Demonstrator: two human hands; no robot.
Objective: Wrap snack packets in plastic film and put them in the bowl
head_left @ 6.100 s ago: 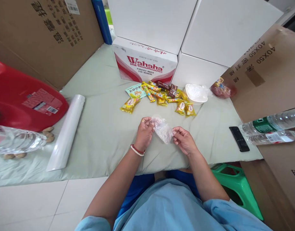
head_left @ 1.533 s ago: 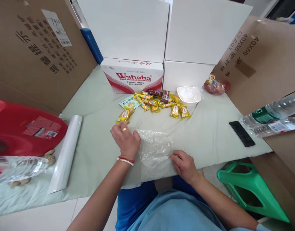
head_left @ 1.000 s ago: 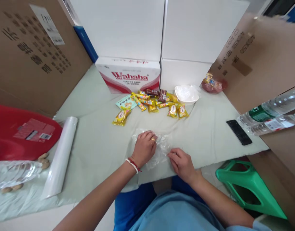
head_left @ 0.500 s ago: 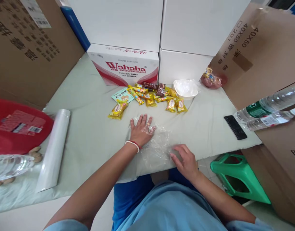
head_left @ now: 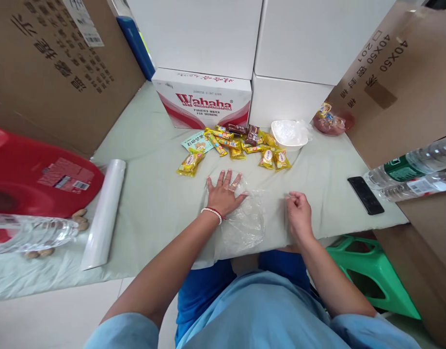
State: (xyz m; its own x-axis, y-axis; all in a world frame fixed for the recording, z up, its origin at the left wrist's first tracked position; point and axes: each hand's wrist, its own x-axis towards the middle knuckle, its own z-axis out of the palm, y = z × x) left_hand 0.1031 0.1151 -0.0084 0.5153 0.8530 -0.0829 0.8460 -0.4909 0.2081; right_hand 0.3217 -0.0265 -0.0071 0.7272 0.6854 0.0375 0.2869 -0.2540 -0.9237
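Note:
My left hand (head_left: 223, 198) lies flat with fingers spread on the left side of a crinkled clear plastic bag (head_left: 246, 225), pressing it to the cloth-covered table. To the right of the bag, my right hand (head_left: 299, 213) is closed, thumb and fingers pinched together just above the table. Whether anything thin is in that pinch I cannot make out. Beyond my left hand lie wrapped snacks: a yellow packet (head_left: 191, 162), yellow stick packs (head_left: 228, 141), two small yellow cake packets (head_left: 267, 158), a brown cocoa packet (head_left: 252, 134) and a light-green pouch (head_left: 198, 142).
A white bowl (head_left: 289, 134) with clear plastic stands behind the snacks, before a Wahaba carton (head_left: 204, 104) and white boxes. On the right are a phone (head_left: 365, 195) and water bottles (head_left: 401, 169). On the left lie a white roll (head_left: 104, 213) and a red container (head_left: 44, 174).
My right hand has moved away from the bag to the right and slightly forward, its fingers closing. My left hand stays flat on the bag. The whole view has shifted slightly.

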